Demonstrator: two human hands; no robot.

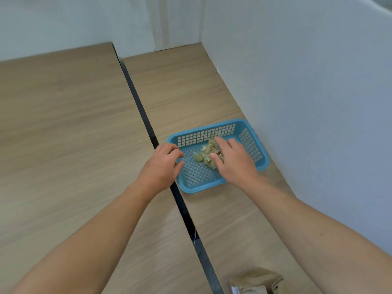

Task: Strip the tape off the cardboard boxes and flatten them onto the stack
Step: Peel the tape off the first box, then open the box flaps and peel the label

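A blue plastic basket (250,141) sits on the right table and holds a crumpled wad of stripped tape (206,154). My right hand (233,162) hovers over the basket with fingers spread, fingertips at the wad. My left hand (163,164) is at the basket's near-left corner, its fingers loosely curled over the rim, holding nothing that I can see. A piece of brown cardboard (256,280) shows at the bottom edge on the right table, partly cut off by the frame.
Two wood-grain tables stand side by side with a dark gap (148,126) between them. A pale wall (307,92) runs close along the right table's far side, just behind the basket.
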